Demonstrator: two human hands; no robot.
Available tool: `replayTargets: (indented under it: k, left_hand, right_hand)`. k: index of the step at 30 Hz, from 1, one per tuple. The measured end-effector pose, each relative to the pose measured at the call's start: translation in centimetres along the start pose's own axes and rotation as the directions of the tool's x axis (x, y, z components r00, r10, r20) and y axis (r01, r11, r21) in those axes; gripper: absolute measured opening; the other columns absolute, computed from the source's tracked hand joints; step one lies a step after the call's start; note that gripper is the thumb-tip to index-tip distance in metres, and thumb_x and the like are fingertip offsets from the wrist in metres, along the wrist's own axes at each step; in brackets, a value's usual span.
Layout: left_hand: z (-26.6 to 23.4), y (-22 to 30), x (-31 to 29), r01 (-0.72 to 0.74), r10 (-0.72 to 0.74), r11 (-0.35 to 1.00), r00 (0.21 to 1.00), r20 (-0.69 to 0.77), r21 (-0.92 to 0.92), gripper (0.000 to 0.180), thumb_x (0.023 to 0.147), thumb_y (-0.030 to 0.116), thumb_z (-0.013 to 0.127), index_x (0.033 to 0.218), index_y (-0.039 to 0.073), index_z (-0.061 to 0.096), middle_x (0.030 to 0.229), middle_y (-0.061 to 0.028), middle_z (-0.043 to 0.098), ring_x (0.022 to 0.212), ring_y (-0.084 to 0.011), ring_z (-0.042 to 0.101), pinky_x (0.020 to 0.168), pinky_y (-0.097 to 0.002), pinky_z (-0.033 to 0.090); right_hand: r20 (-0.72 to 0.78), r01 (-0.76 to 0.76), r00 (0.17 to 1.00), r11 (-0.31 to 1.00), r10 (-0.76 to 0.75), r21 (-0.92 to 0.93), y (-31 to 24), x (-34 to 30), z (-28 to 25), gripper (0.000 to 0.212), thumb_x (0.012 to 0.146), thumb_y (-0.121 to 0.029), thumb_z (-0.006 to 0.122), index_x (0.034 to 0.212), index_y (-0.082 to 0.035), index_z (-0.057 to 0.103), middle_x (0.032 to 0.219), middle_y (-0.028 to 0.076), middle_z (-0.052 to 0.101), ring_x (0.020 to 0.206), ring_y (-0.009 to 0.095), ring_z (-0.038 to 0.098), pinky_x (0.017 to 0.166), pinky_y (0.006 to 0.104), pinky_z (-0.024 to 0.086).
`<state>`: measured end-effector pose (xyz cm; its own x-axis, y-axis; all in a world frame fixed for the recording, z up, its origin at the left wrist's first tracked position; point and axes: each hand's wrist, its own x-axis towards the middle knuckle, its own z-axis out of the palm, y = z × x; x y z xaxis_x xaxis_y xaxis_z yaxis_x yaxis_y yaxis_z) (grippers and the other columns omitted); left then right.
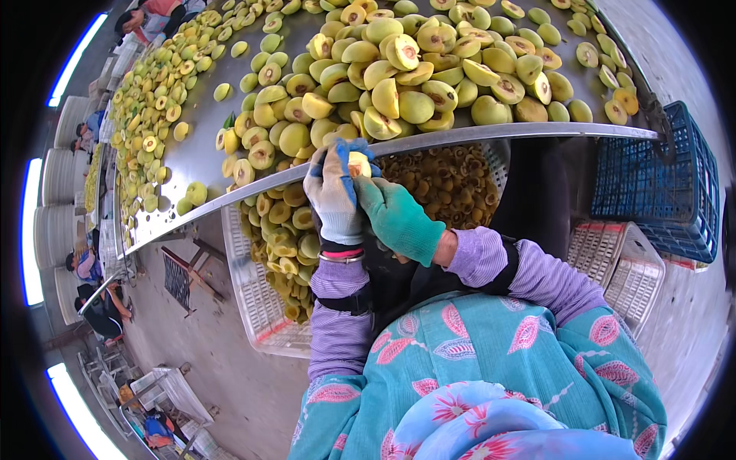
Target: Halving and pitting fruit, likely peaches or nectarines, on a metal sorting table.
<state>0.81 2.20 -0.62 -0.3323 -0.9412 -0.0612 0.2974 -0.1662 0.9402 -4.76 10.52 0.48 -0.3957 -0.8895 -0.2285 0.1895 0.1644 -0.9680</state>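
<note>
My left hand [335, 192], in a white glove with blue fingers, grips a pale yellow-green stone fruit half [358, 163] at the near rim of the steel table [429, 139]. My right hand [399, 218], in a green glove, is closed, its fingertips against the same piece. Whether a small tool sits in the right fingers is hidden. Just beyond both hands lies a heap of halved yellow-green fruit [383, 96], several with brown stones showing. Under the rim, hollowed fruit halves [284, 238] fill a white crate [249, 299], and brown pits or scraps [441, 188] lie in another container.
A blue plastic crate [652, 184] stands at the right, with white crates [617, 264] beside it. More fruit [157, 100] spreads over the table's left side. Co-workers [107, 310] sit along the far left near stacked white tubs [61, 176]. A dark folding stool [184, 276] stands on the floor.
</note>
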Motion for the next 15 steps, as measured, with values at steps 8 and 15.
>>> replayTargets:
  k: [8, 15]
  left_hand:
    - [-6.4, 1.4, -2.3, 0.091, -0.094, 0.992, 0.995, 0.029, 0.085, 0.041, 0.088, 0.040, 0.053, 0.099, 0.001, 0.058, 0.083, -0.0104, 0.063, 0.072, -0.0207, 0.061, 0.066, -0.0293, 0.049]
    - [-11.5, 6.1, 10.7, 0.106, 0.280, -0.414, 0.960, 0.016, 0.904, 0.056, 0.074, 0.053, 0.057, 0.106, 0.007, 0.063, 0.107, -0.0187, 0.060, 0.097, -0.0333, 0.056, 0.086, -0.0427, 0.043]
  right_hand:
    - [0.951, -0.900, 0.295, 0.307, -0.098, 0.311, 0.4, 0.3, -1.2, 0.040, 0.094, -0.049, 0.036, 0.080, -0.014, 0.049, 0.051, -0.006, 0.038, 0.038, 0.007, 0.036, 0.037, 0.0242, 0.031]
    - [0.640, -0.817, 0.567, 0.449, 0.518, 0.361, 3.1, 0.0, -3.7, 0.039, 0.091, -0.049, 0.044, 0.085, -0.011, 0.048, 0.053, -0.004, 0.043, 0.040, 0.008, 0.040, 0.039, 0.0233, 0.036]
